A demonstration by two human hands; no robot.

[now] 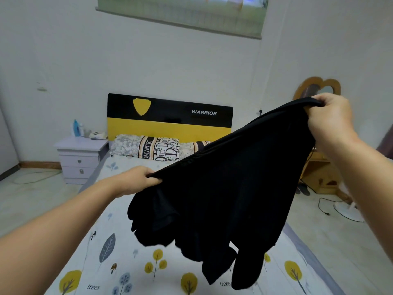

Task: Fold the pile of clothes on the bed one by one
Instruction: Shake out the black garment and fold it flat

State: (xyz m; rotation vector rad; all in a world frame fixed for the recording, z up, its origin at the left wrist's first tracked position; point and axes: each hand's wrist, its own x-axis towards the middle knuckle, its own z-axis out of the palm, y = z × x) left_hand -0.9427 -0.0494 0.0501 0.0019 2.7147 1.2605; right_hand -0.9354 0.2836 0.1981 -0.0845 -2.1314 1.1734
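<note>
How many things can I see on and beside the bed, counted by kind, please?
Black garment, held up by left hand and right hand: 1
Pillows, patterned: 2, the second partly hidden
Nightstand: 1
Headboard: 1
Total: 5

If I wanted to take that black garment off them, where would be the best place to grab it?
Probably the taut top edge of the black garment, which runs between the left hand and the raised right hand. Come from above, pinching near each hand. That edge is stretched straight, whereas the lower part hangs in loose, bunched folds over the bed.
</note>
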